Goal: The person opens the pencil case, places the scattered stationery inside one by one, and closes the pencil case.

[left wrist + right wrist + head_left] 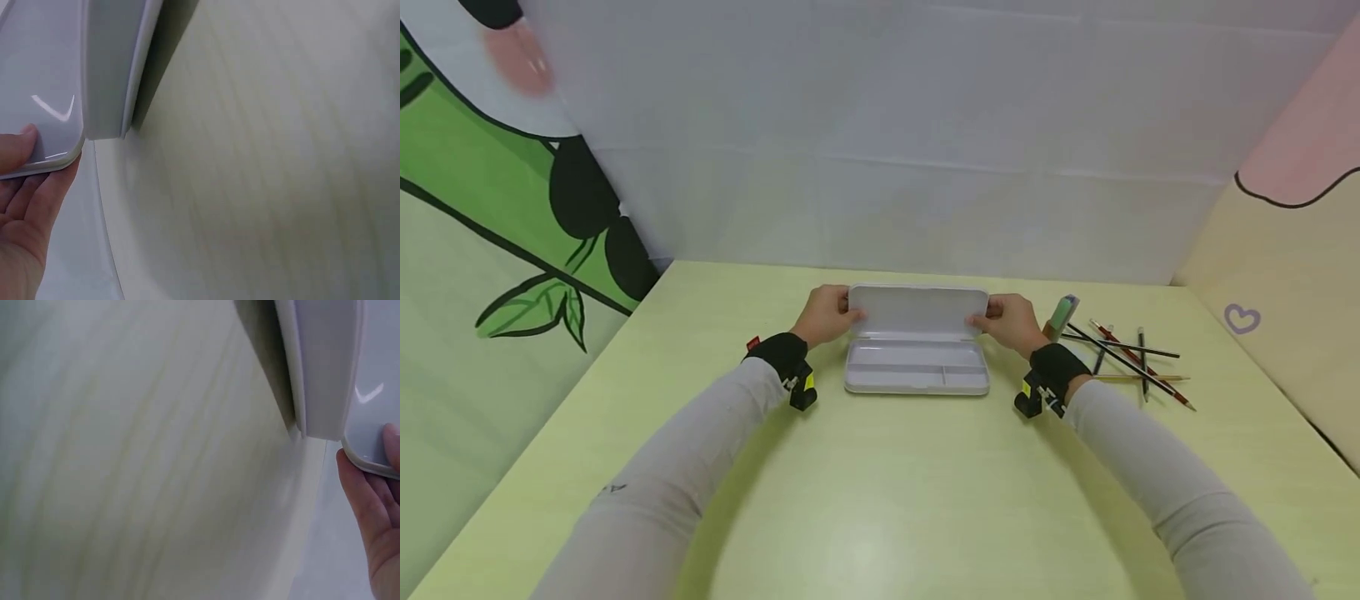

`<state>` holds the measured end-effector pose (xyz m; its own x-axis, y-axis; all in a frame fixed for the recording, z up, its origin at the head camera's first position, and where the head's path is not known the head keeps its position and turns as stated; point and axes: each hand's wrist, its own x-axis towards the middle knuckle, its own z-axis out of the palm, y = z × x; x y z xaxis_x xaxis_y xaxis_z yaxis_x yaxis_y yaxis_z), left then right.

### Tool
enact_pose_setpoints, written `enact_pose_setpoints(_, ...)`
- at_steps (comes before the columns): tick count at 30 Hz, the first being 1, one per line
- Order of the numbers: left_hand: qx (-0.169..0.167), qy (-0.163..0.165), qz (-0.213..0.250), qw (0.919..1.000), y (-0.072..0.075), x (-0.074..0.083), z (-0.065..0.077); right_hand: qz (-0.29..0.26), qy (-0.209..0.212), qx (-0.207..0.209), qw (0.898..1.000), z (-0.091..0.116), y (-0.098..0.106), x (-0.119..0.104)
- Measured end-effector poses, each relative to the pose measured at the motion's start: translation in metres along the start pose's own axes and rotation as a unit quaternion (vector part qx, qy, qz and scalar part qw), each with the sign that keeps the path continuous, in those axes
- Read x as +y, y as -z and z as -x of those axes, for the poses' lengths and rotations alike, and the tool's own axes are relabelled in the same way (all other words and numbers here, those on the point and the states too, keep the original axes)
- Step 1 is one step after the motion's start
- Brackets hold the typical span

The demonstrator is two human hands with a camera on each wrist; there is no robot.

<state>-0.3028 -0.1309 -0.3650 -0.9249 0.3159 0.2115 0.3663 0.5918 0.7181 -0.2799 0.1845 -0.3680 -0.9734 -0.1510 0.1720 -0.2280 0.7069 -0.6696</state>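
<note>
A white pencil case (pixel 917 388) lies on the table with its lid (pixel 917 310) raised at the back and its divided inside facing up. My left hand (pixel 826 315) pinches the lid's left edge, thumb on the inner face and fingers behind, as the left wrist view of the hand (pixel 28 244) also shows. On the opposite edge my right hand (pixel 1011 323) pinches the lid the same way; in the right wrist view its thumb lies on the glossy inner face of the lid (pixel 374 369). Nothing lies in the compartments.
Several pencils (pixel 1138 367) lie crossed in a loose pile on the table (pixel 865 492), right of my right hand. A green item (pixel 1062 315), its kind unclear, stands out just behind the right wrist. A pale cloth wall (pixel 925 200) closes off the table's far edge.
</note>
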Motion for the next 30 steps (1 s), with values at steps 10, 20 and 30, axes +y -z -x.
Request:
enact_pose_setpoints(10, 0.017, -0.013, 0.008, 0.9998, -0.004, -0.003, 0.013, 0.02, 0.007, 0.006, 1.0, 0.011, -0.006, -0.004)
enact_pose_setpoints(20, 0.063, -0.04, 0.005, 0.9972, 0.005, 0.014, 0.011, 0.014, 0.01, 0.063, 0.998, 0.023, 0.01, -0.026)
enact_pose_setpoints(30, 0.071, -0.027, 0.008, 0.9971, 0.003, 0.012, 0.016, -0.078, 0.065, 0.086, 0.991, 0.049, 0.027, -0.037)
